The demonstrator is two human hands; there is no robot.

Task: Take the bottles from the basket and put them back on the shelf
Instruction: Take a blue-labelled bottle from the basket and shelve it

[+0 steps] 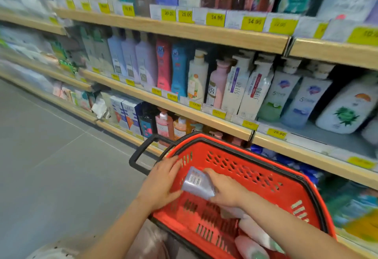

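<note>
Inside the red shopping basket (pixel 255 179), above its perforated wall, a pale lavender bottle (pixel 197 183) lies tilted, barcode label facing up. Right hand (pixel 226 190) grasps its lower end with curled fingers; left hand (pixel 161 185) presses against its other side, fingers fairly straight, the palm over the basket's near rim. Further bottles, pink and whitish (pixel 257 236), lie at the basket's bottom, toward the lower right. A black handle (pixel 141 152) projects from the basket's far-left rim over the floor. Grey tiled floor (pixel 51 156) fills the left half of the view, an open aisle running away along the shelving. Wooden-edged shelves (pixel 184 32) rise in tiers just beyond the basket, carrying yellow price tags (pixel 215 18). The middle tier (pixel 173 103) holds upright pump bottles (pixel 233 87) and tubes standing closely side by side; a bare stretch of shelf board shows at its right (pixel 311 134), beside a leaning white bottle (pixel 347 107).
</note>
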